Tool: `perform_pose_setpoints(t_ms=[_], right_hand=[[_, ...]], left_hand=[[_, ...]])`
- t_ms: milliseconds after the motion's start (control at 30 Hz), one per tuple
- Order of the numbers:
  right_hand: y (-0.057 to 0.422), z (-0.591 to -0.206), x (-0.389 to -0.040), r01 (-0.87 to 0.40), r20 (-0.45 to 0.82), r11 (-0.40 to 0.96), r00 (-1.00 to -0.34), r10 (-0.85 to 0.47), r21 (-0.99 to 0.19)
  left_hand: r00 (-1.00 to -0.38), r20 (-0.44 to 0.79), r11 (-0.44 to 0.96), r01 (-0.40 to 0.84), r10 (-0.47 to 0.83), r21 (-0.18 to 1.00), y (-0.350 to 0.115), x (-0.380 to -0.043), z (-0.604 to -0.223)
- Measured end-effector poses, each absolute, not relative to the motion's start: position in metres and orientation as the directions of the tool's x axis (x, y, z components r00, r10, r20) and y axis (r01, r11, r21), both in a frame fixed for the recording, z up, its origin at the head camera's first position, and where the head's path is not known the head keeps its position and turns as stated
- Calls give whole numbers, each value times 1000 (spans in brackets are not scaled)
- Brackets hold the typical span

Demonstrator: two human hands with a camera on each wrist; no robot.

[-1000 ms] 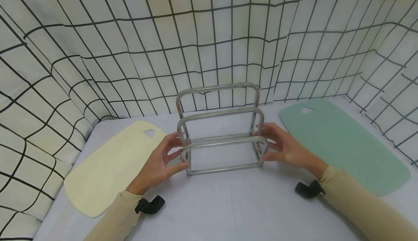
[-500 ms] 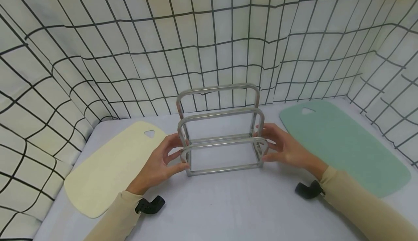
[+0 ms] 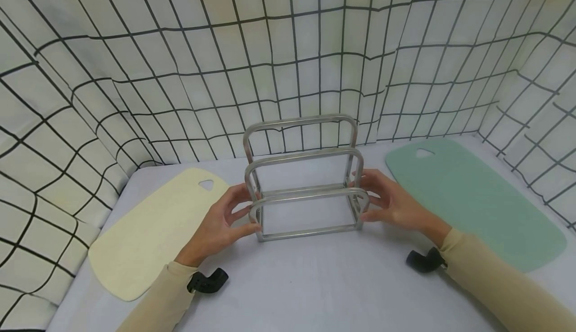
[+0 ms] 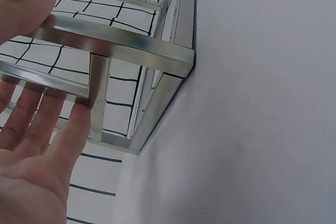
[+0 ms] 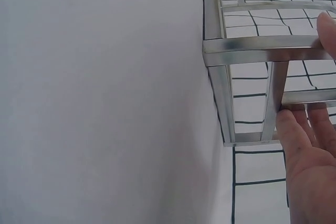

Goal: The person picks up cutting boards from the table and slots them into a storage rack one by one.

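A silver metal cutting board rack (image 3: pixel 310 197) with three upright loops of rising height stands on the table between my hands. My left hand (image 3: pixel 220 222) holds its left side, thumb at the low front loop and fingers at the middle loop's upright. On the opposite side my right hand (image 3: pixel 391 202) holds the rack the same way. In the left wrist view, the left fingertips (image 4: pixel 79 109) touch a side bar of the frame (image 4: pixel 121 43). The right wrist view has the right fingers (image 5: pixel 294 129) against a side bar of the frame (image 5: pixel 262 48). No board sits in the rack.
A cream cutting board (image 3: pixel 157 237) lies flat at the left, and a green one (image 3: pixel 477 202) at the right. The white table (image 3: pixel 324 287) backs onto a grid-patterned cloth wall (image 3: pixel 279 47), which also encloses both sides.
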State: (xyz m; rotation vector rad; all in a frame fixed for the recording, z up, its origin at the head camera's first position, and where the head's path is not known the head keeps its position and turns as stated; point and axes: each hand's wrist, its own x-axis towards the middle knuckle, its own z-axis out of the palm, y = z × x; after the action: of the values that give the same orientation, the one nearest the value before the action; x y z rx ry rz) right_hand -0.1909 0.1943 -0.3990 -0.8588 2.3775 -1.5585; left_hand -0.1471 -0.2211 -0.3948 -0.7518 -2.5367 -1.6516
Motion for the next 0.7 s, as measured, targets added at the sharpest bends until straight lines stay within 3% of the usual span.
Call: perform_pose_setpoints(t_ms=[700], right_hand=[[194, -399, -197, -355, 149, 297, -826, -543, -887]], left_hand=[[-899, 259, 322, 377, 354, 868, -219, -153, -396]])
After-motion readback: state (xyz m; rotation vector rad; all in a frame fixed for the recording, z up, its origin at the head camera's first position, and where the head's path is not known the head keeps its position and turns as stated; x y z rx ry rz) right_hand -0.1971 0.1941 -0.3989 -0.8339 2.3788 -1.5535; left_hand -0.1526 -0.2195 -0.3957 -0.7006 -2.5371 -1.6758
